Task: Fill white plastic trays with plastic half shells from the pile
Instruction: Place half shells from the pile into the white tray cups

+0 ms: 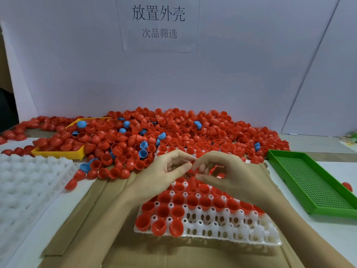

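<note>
red plastic half shells [173, 132] lie in a broad heap behind the white plastic tray with rounded pegs and cups [222, 227], and a few light blue plastic half shells [143, 153] are mixed into the heap. the tray sits on flat brown cardboard [92, 219] in front of the heap; its far rows and left side hold red shells sitting open side up in the cups, while the near right cups show bare white plastic. the left hand [166, 169] hovers over the far part of the tray with palm turned inward, fingers loosely bent, thumb and forefinger tips close together where they meet the other hand; whether they pinch anything cannot be told. the right hand [222, 171] hangs over the same part of the tray, fingers curled downward, with a red shell [215, 169] showing under the fingers; the grip on it looks like a light hold, though the contact is partly hidden. left of the tray, a second white moulded tray [29, 182] lies with nothing in its cups. behind that and left of the tray, a yellow plastic rectangular tray [58, 154] is half buried in red shells. right of the tray rests a green perforated plastic tray [309, 182], and one red shell [347, 186] lies just beyond its right rim. behind the heap stands a white board with a printed paper sheet [158, 24].
</note>
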Available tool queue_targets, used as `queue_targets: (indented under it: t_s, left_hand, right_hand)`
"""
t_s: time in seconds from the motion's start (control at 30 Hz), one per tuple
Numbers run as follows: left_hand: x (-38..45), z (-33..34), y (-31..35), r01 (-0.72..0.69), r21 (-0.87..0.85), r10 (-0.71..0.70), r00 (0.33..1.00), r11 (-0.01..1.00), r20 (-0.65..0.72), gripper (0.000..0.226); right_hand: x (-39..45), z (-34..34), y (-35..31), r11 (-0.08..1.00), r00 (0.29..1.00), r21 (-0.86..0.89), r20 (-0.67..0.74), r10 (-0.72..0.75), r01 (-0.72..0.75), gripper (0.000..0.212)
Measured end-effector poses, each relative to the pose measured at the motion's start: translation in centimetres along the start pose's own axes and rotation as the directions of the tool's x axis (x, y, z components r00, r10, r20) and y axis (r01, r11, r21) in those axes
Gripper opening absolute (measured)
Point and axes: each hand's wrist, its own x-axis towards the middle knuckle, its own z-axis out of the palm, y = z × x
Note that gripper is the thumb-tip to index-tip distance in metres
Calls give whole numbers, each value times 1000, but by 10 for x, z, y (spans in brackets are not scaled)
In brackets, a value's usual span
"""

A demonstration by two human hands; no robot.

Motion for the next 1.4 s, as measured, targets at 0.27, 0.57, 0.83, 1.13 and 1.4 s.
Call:
queue_targets:
  t_s: [0.27,0.57,0.83,1.13,1.4]
  left_hand:
    - [2,-3,4,7,-67,-12,997,998,-71,29]
    - [6,-9,2,115,-127,-150,939,985,-308,42]
    - [7,-8,-3,130,-83,-149,942,988,-302,42]
    - [6,-9,-2,138,-55,-148,943,989,-297,41]
    - [5,-10,1,123,-56,-134,944,991,-300,42]
  right_hand:
    - [-4,9,-9,978,997,-202,-50,-52,41,23]
    - [-27,29,-28,916,945,-388,326,38,98,15]
    - [-18,38,-40,869,909,-491,385,161,54,13]
    - [-9,34,-33,923,867,-385,462,183,10,16]
    - [-3,2,-26,951,858,-300,468,211,-71,21]
